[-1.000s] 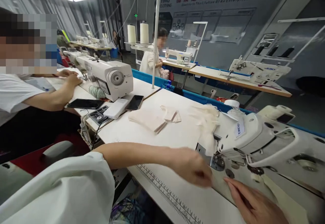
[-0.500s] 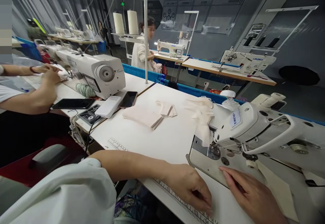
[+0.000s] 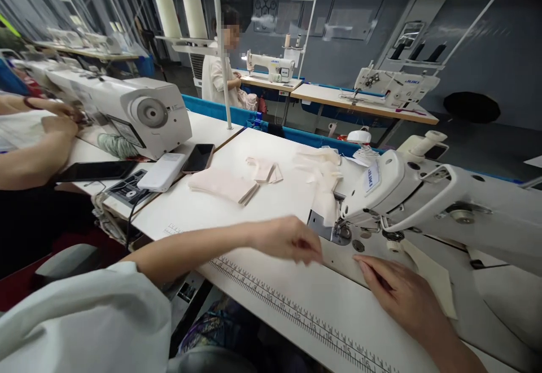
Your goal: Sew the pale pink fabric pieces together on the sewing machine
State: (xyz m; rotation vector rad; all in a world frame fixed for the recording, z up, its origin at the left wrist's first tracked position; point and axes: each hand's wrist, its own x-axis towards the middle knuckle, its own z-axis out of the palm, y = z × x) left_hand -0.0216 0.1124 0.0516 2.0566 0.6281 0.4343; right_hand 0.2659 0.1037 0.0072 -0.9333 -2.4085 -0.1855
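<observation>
- One long white counter point(image 3: 271, 203) carries everything, smooth and matte, with a printed ruler strip point(image 3: 296, 312) running along its near edge.
- A white sewing machine point(image 3: 423, 198) fills the right side, its glossy moulded arm reaching left to the needle head above a grey metal plate point(image 3: 319, 225).
- A second sewing machine point(image 3: 127, 108) stands at far left, boxy with a round handwheel facing the camera; a co-worker's forearm point(image 3: 29, 153) rests beside it.
- A cream fabric strip point(image 3: 427, 271), flat and soft, lies on the machine bed under the arm, running from the needle area towards the right.
- Folded cream fabric pieces point(image 3: 224, 184) lie stacked mid-counter, a smaller stack point(image 3: 265, 170) just beyond, and a crumpled heap point(image 3: 324, 172) behind the needle head.
- The right hand point(image 3: 398, 291) lies flat, fingers extended, grip open, pressing the bed by the strip's near edge.
- The left hand point(image 3: 288, 240) hovers just left of the plate, fingers curled loosely; whether its grip holds anything cannot be told.
- A white power bank point(image 3: 163, 171) and a dark phone point(image 3: 198, 157) lie side by side near the second machine.
</observation>
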